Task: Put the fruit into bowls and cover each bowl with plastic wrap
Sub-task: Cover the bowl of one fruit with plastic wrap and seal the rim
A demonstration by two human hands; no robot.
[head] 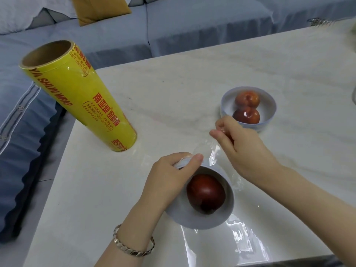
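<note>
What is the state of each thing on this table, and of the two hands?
Roll: standing upright, apart from both bowls.
Far bowl: holds two fruits, seems covered with wrap.
Near bowl: holds one fruit, only partly covered.
Wrap sheet: loose, pulled up beside the Near bowl.
Left hand: grips Near bowl's rim.
Right hand: pinches the Wrap sheet.

You are looking at a pale, marble-patterned bench with faint grey veins that fills most of the view. Beyond its far edge runs a blue-grey fabric sofa. On the sofa's far left you see a mustard-yellow square cushion and, left of it, a pale grey-white cushion. To the left of the bench lies a blue padded textile with lighter stripes. At the bench's far right corner sits a small metallic thing, too blurred to identify.
</note>
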